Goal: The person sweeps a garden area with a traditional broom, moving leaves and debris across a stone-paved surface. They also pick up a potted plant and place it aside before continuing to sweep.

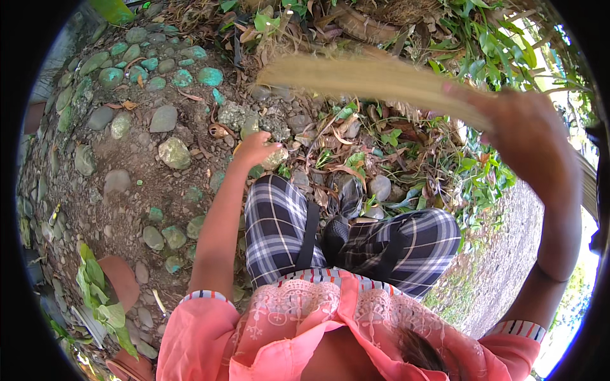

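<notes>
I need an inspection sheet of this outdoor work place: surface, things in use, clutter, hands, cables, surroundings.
Surface: bare soil set with many round stones, some greenish.
Things in use: a pale straw broom, blurred, and a small stone.
Clutter: dry leaves and twigs scattered ahead of the knees.
Hands: left hand touches the small stone on the ground, grip unclear; right hand closed on the broom, raised.
Cables: nothing seen.
Surroundings: green plants at the top and right; a leafy plant lower left.
</notes>
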`<state>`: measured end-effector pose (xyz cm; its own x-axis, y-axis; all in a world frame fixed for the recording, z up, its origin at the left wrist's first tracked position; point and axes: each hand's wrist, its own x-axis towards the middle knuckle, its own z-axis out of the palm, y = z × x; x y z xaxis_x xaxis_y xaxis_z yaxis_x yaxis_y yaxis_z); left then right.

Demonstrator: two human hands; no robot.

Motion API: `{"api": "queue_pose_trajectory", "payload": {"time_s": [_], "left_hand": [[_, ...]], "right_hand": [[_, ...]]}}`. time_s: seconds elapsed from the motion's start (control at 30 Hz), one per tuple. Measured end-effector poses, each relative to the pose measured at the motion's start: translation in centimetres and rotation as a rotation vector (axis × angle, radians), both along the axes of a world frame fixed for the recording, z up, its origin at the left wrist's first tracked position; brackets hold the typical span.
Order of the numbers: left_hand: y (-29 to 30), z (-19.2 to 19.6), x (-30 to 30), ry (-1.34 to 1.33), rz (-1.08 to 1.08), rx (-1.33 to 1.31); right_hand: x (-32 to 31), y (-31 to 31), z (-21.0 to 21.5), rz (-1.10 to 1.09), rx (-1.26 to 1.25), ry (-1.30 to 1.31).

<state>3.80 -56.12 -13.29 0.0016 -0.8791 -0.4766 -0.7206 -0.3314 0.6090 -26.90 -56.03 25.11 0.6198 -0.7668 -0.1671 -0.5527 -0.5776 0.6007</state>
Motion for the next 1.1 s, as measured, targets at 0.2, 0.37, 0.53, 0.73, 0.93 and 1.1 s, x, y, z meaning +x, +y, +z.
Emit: {"api": "queue_pose_trajectory", "payload": {"time_s": [0.2, 0.37, 0.53, 0.73, 0.93, 1.1], "left_hand": [[2.8, -0.3, 2.7, 0.079, 0.237, -0.139], [2.5, 0.2, 0.5, 0.176, 0.305, -0.299], [0.5, 2.2, -1.5, 0.214, 0.252, -0.458], [0.3, 2.0, -1.9, 0.229, 0.291, -0.537], [1.1, 1.5, -3.3, 0.325, 0.353, -0.408], [0.0, 4.3, -6.4, 0.279, 0.185, -0.706]], "right_hand": [[-3.6, 1.5, 5.1, -0.408, 0.196, 0.182], [-7.0, 1.8, 10.4, -0.491, 0.267, -0.257], [-3.2, 0.4, 3.4, -0.251, -0.023, -0.07], [-3.8, 1.1, 1.5, -0.267, 0.233, 0.366], [-6.0, 2.6, 9.7, -0.595, 0.302, -0.171], [-2.7, 2.3, 3.2, -0.305, 0.057, -0.057]]}}
